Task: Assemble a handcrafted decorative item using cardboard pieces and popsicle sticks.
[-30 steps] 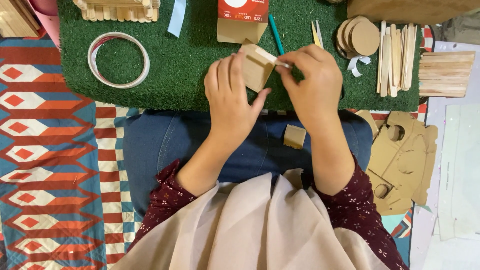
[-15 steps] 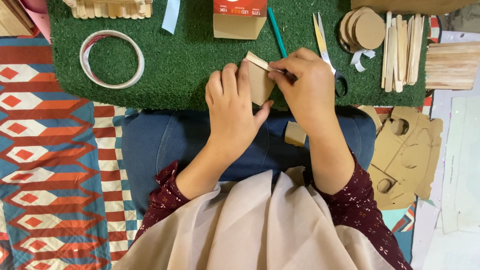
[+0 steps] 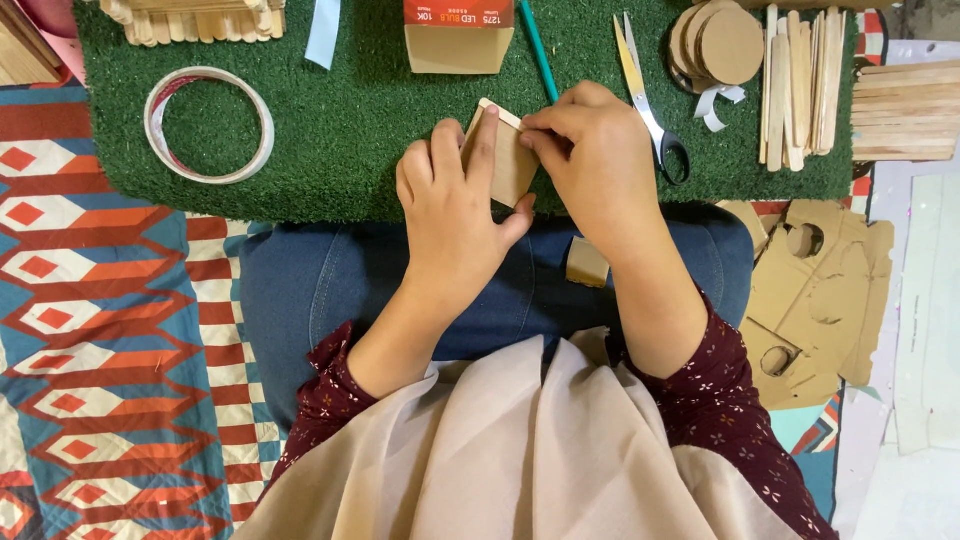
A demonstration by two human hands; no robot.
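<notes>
Cardboard piece (image 3: 510, 160), small, tan and flat, sits clamped between both hands at the near edge of the green turf mat (image 3: 360, 130), just above the person's denim lap. The left hand (image 3: 455, 215) cups it from below with fingers laid across its face and thumb under the lower corner; the right hand (image 3: 595, 160) pinches its upper right edge. It looks light and fairly stiff, yet thin enough to crease, so I'd judge the edges the safest place to hold it. A smaller cardboard scrap (image 3: 587, 262) rests on the lap beside the right wrist. Scissors (image 3: 650, 100) lie just beyond the right hand, a teal pencil (image 3: 537, 48) above the piece, a small carton (image 3: 458, 35) past that. A tape ring (image 3: 208, 124) lies well to the left; cardboard discs (image 3: 725, 42) and wooden craft sticks (image 3: 800, 85) crowd the right.
</notes>
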